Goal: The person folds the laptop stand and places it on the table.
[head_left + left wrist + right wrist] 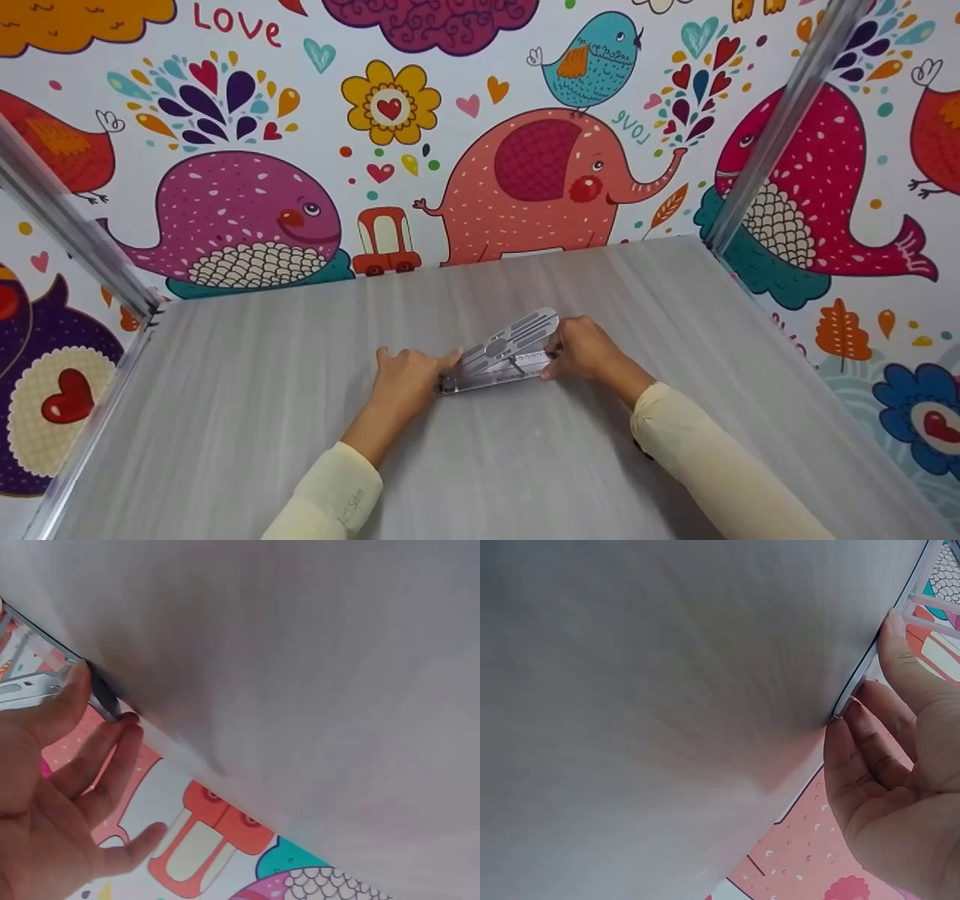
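Observation:
A grey folding stand point(496, 348) rests on the table in the head view, its slotted upper plate point(534, 324) tilted up from a flat base point(491, 382). A thin prop bar point(517, 366) shows between the two. My left hand point(405, 381) holds the hinged end, on the left; in the left wrist view the thumb point(69, 701) lies against one side and fingertips point(129, 720) touch the end. At the other end, my right hand point(591, 349) pinches the base between thumb and fingers. The right wrist view shows that grip along the base's edge point(861, 675).
The grey wood-grain table point(247, 420) spreads around the stand. Behind it rises a wall point(300, 172) printed with cartoon animals. Metal posts point(780, 127) stand at the table's back corners, and a metal rail point(97, 420) runs along the left edge.

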`<state>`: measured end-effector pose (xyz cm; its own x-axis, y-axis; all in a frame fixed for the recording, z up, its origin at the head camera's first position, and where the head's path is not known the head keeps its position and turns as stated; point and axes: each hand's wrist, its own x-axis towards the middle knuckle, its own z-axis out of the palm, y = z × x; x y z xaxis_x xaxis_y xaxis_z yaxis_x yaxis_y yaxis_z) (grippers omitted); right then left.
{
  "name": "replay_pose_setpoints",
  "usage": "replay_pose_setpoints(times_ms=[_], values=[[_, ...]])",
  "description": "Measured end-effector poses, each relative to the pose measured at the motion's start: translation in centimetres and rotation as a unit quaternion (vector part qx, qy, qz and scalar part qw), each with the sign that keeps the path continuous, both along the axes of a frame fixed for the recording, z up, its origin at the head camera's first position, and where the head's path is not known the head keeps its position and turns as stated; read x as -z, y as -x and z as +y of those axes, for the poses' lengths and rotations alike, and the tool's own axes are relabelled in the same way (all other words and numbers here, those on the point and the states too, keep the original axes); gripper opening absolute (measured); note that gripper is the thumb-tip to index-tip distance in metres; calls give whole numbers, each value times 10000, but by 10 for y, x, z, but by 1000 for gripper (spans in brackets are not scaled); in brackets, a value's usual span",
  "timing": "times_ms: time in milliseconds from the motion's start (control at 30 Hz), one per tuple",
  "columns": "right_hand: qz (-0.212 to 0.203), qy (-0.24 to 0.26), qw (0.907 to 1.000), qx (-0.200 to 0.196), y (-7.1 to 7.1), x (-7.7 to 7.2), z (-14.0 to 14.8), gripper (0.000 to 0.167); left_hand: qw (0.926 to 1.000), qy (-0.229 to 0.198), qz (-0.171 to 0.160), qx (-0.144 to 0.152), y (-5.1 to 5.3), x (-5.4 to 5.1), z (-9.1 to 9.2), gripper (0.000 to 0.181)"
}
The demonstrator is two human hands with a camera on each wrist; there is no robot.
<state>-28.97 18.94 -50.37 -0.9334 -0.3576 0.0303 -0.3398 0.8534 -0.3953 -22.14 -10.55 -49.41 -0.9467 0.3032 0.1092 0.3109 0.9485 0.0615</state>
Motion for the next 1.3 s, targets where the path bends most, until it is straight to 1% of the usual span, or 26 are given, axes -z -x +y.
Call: replay_pose_setpoints(times_ms=[167,367,433,567,733,867,933,1000,1067,1133,1200,1267,1300], values=[[-102,35,9998,171,-7,1,-2,33,9999,39,-143,55,10,1,-4,59],[147,-43,9998,84,-13,2,-4,32,9997,1,-221,107,21,3,-9,62],[234,-73,9997,0,-16,2,-5,33,9997,18,-197,134,25,4,-10,64],[347,-160,9991,-174,-23,0,-10,34,9995,192,-66,237,31,5,-13,69],[438,-188,9986,-221,-29,-1,-12,38,9989,294,45,371,36,7,-14,71],[531,-168,9981,-245,-31,0,-10,38,9986,374,80,364,34,6,-12,73],[642,-149,9973,-315,-32,0,-9,36,9987,390,78,318,32,5,-11,74],[766,-125,9960,-454,-31,0,-7,38,9992,355,43,185,30,4,-9,73],[828,-90,9943,-664,-29,1,-4,40,9997,244,-14,-38,27,4,-5,67],[766,7,9937,-819,-27,1,1,38,9993,27,-147,-339,23,2,1,60],[547,147,9945,-884,-25,2,7,32,9977,-296,-274,-548,17,0,10,54],[244,325,9955,-861,-22,1,14,29,9950,-673,-403,-614,12,-3,19,55],[123,415,9955,-848,-20,2,18,30,9939,-861,-400,-566,10,-5,24,55]])
